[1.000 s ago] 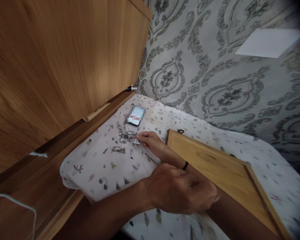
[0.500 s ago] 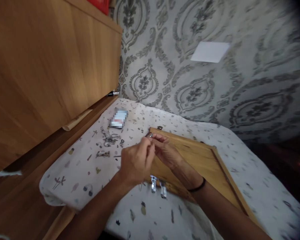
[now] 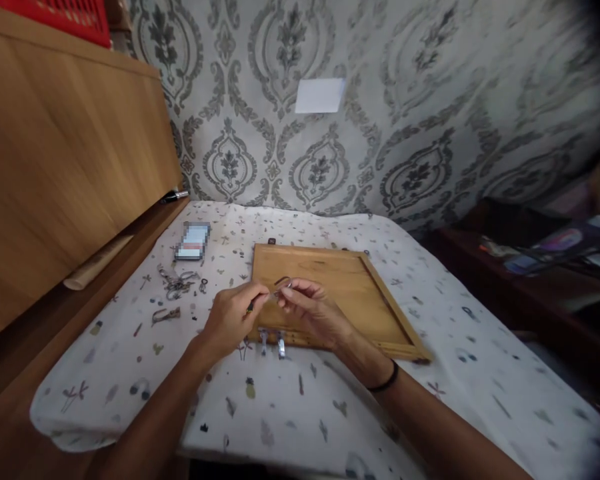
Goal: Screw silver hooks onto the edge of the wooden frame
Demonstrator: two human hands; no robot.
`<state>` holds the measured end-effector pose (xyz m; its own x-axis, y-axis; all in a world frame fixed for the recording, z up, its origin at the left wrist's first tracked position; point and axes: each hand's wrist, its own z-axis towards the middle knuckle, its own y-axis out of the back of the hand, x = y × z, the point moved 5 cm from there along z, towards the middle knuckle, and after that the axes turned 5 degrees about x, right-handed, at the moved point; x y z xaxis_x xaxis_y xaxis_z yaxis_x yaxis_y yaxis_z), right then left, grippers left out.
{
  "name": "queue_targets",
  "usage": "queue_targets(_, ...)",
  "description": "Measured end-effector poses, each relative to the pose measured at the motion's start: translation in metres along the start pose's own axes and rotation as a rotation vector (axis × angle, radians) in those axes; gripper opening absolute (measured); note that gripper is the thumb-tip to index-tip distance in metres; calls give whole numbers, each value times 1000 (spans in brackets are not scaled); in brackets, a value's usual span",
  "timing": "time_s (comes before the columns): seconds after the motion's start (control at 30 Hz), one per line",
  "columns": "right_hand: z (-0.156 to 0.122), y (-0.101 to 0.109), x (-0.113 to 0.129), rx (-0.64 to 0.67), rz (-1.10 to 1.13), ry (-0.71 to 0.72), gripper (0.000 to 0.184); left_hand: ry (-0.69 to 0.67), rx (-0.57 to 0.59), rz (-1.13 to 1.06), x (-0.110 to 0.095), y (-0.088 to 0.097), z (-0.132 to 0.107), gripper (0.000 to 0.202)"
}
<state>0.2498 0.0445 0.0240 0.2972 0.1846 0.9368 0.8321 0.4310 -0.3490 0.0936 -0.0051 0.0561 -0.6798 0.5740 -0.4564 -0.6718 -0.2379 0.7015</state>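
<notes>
Head view, left hand (image 3: 229, 321), right hand (image 3: 314, 313) pinch fitting (image 3: 282, 291), above panel (image 3: 333, 275) edge

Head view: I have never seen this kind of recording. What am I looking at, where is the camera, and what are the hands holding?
There is no machine here: a person wears a camera on the head, so you look forward and down at their own two bare hands. The left hand and the right hand, which has a dark band at the wrist, meet over a wooden framed panel; their fingers pinch a small metal part, too small to identify. The panel lies flat on a patterned sheet, with two metal hinges at its near edge. To the left lie loose metal fittings and a phone, beside a wooden cabinet.
</notes>
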Motion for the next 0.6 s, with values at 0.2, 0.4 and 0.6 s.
queue_targets(0.2, -23, 26, -9, 10, 55, -118, 38, -207, 71, 170, -8, -16, -8, 30)
queue_targets(0.4, -47, 34, -10, 103, 97, -227, 39, -350, 153, 275, -18, -28, -12, 35)
queue_targets(0.6, -60, 35, -21, 128, 44, -246, 36, -348, 262, 252, -17, -36, -12, 28)
